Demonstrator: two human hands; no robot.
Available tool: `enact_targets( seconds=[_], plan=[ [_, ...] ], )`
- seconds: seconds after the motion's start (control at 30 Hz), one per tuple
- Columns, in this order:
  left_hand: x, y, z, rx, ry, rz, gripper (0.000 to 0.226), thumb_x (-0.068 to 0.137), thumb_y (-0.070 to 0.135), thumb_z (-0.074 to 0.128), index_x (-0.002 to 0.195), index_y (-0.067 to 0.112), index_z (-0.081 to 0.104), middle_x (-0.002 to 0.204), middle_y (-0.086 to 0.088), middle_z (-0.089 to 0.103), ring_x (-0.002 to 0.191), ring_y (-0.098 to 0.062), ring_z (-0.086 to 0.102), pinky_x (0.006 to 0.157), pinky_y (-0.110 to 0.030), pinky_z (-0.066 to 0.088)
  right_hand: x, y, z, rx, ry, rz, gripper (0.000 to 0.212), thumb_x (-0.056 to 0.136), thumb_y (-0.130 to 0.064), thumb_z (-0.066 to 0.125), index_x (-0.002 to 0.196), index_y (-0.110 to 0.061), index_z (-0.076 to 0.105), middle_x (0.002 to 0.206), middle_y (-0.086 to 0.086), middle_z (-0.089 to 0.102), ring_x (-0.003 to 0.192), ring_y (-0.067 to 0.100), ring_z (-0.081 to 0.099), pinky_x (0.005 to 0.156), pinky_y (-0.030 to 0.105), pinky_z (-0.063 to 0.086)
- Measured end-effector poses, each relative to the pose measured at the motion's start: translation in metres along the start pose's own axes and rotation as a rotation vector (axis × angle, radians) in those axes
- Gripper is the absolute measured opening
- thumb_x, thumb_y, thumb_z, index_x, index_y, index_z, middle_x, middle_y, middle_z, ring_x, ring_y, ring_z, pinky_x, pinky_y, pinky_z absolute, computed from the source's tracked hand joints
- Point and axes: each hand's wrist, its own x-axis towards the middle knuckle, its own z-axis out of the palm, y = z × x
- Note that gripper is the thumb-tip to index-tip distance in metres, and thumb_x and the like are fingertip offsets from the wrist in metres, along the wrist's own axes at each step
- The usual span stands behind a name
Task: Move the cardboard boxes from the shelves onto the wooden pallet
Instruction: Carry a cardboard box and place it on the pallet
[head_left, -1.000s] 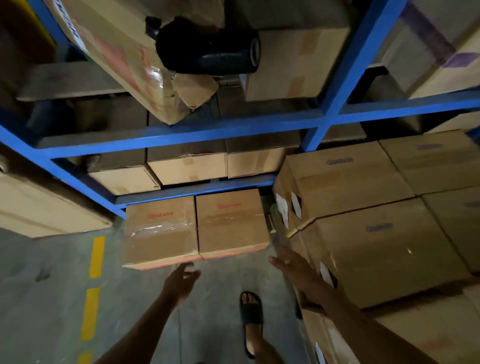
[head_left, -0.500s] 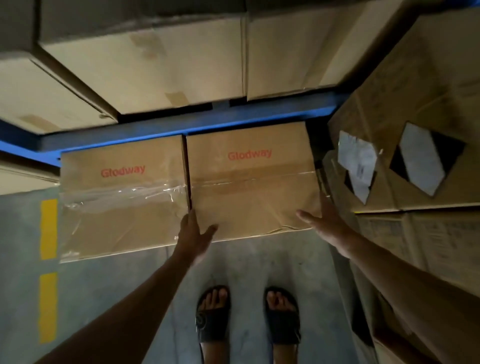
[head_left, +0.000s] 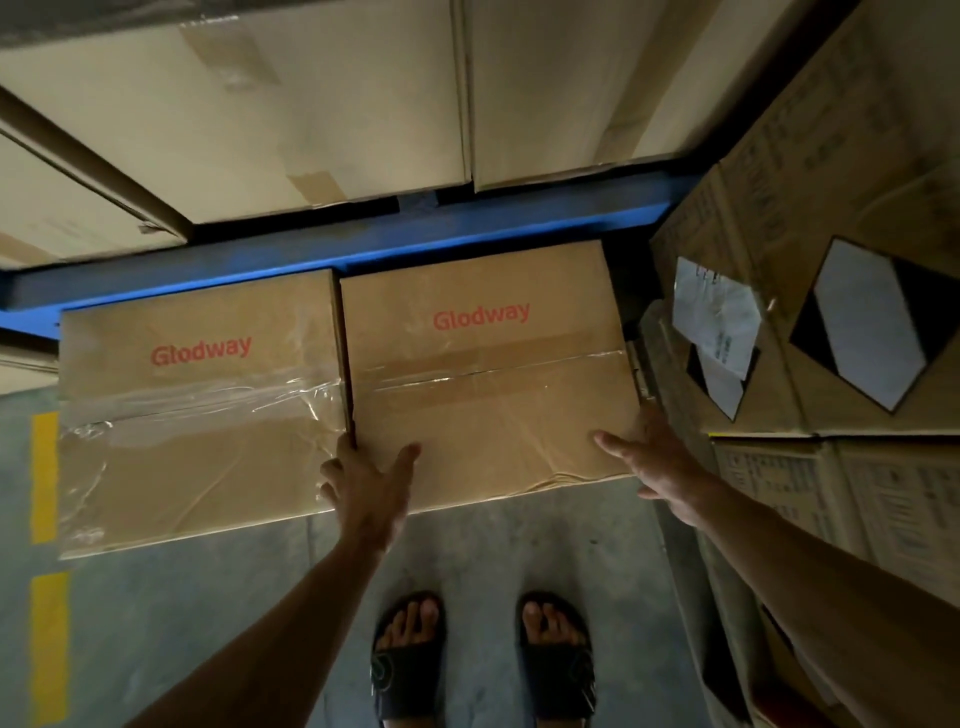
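Note:
Two brown cardboard boxes printed "Glodway" sit side by side under the blue shelf beam. The right box (head_left: 488, 374) has my hands at its two near corners. My left hand (head_left: 369, 483) presses the near left corner, fingers slipped into the gap between the boxes, thumb on top. At the near right corner my right hand (head_left: 654, 457) wraps the edge, thumb lying on the lid. The left box (head_left: 197, 415) carries wrinkled clear tape and stands untouched. No wooden pallet shows in the head view.
A blue shelf beam (head_left: 363, 254) runs behind the boxes, with pale cartons (head_left: 311, 104) above it. A tall stack of cartons (head_left: 831, 260) with white labels crowds the right side. My sandalled feet (head_left: 483, 654) stand on grey concrete; yellow floor marks (head_left: 47, 519) lie left.
The view has dropped closer to the two boxes. Both hands went from hovering below the boxes to resting on the right box's near corners.

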Motion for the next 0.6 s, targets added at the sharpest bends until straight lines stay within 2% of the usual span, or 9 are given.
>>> enact_targets(
  seconds=[0.07, 0.13, 0.2, 0.27, 0.37, 0.43, 0.5, 0.53, 0.6],
  plan=[
    [0.002, 0.007, -0.005, -0.051, -0.008, -0.091, 0.098, 0.058, 0.064, 0.056, 0.141, 0.018, 0.033, 0.135, -0.016, 0.033, 0.126, -0.04, 0.033, 0.107, -0.052, 0.033, -0.006, 0.005, -0.003, -0.003, 0.007, -0.006, 0.064, 0.089, -0.032, 0.066, 0.141, -0.035, 0.028, 0.123, -0.007, 0.044, 0.111, 0.016, 0.042, 0.085, 0.043, 0.042],
    [-0.001, 0.007, -0.011, -0.076, -0.039, -0.126, 0.096, 0.055, 0.064, 0.059, 0.138, 0.019, 0.038, 0.13, -0.014, 0.035, 0.122, -0.038, 0.037, 0.105, -0.051, 0.038, -0.018, 0.01, -0.011, 0.054, 0.013, -0.001, 0.064, 0.089, -0.034, 0.066, 0.14, -0.043, 0.028, 0.127, -0.011, 0.044, 0.115, 0.018, 0.044, 0.086, 0.051, 0.048],
    [-0.009, 0.011, -0.016, -0.134, -0.051, -0.143, 0.097, 0.052, 0.063, 0.064, 0.135, 0.017, 0.042, 0.124, -0.01, 0.038, 0.119, -0.036, 0.043, 0.1, -0.053, 0.044, -0.033, 0.01, -0.024, 0.15, 0.02, 0.021, 0.065, 0.088, -0.029, 0.067, 0.14, -0.043, 0.031, 0.132, -0.01, 0.046, 0.116, 0.021, 0.048, 0.087, 0.057, 0.051],
    [-0.021, 0.015, -0.022, -0.192, -0.058, -0.145, 0.091, 0.059, 0.055, 0.07, 0.134, 0.012, 0.041, 0.118, -0.007, 0.039, 0.113, -0.033, 0.048, 0.095, -0.05, 0.048, -0.048, 0.01, -0.033, 0.214, 0.001, 0.037, 0.066, 0.087, -0.025, 0.068, 0.141, -0.042, 0.033, 0.139, -0.005, 0.046, 0.116, 0.023, 0.051, 0.085, 0.056, 0.054],
    [-0.055, 0.036, -0.042, -0.255, -0.049, -0.122, 0.058, 0.083, 0.033, 0.072, 0.123, 0.007, 0.039, 0.112, -0.011, 0.051, 0.094, -0.027, 0.055, 0.081, -0.041, 0.049, -0.096, 0.0, -0.053, 0.295, -0.015, 0.025, 0.07, 0.084, -0.025, 0.072, 0.139, -0.045, 0.033, 0.146, -0.003, 0.042, 0.122, 0.025, 0.052, 0.083, 0.053, 0.056],
    [-0.079, 0.053, -0.063, -0.212, -0.016, -0.078, 0.047, 0.086, 0.035, 0.068, 0.114, 0.011, 0.039, 0.104, -0.012, 0.058, 0.083, -0.024, 0.055, 0.081, -0.041, 0.048, -0.132, -0.01, -0.063, 0.321, 0.003, -0.006, 0.066, 0.084, -0.026, 0.071, 0.135, -0.048, 0.034, 0.142, -0.006, 0.044, 0.121, 0.024, 0.053, 0.084, 0.052, 0.056],
    [-0.102, 0.071, -0.084, -0.174, 0.037, -0.04, 0.05, 0.086, 0.038, 0.068, 0.118, 0.01, 0.042, 0.097, -0.008, 0.059, 0.075, -0.02, 0.053, 0.078, -0.037, 0.042, -0.169, -0.02, -0.07, 0.334, 0.015, -0.047, 0.066, 0.085, -0.026, 0.07, 0.136, -0.047, 0.034, 0.142, -0.009, 0.043, 0.122, 0.025, 0.052, 0.084, 0.053, 0.056],
    [-0.12, 0.086, -0.101, -0.176, 0.069, -0.008, 0.053, 0.086, 0.039, 0.068, 0.122, 0.009, 0.043, 0.1, -0.009, 0.06, 0.077, -0.022, 0.054, 0.079, -0.036, 0.04, -0.198, -0.03, -0.076, 0.341, 0.031, -0.079, 0.066, 0.086, -0.025, 0.069, 0.138, -0.045, 0.034, 0.143, -0.01, 0.042, 0.122, 0.025, 0.052, 0.084, 0.053, 0.056],
    [-0.15, 0.105, -0.131, -0.169, 0.111, 0.057, 0.065, 0.084, 0.046, 0.067, 0.134, 0.013, 0.042, 0.118, -0.015, 0.06, 0.099, -0.032, 0.059, 0.089, -0.04, 0.045, -0.244, -0.041, -0.083, 0.376, 0.047, -0.11, 0.061, 0.089, -0.023, 0.067, 0.137, -0.042, 0.035, 0.142, -0.009, 0.041, 0.123, 0.026, 0.052, 0.086, 0.055, 0.055]
  ],
)
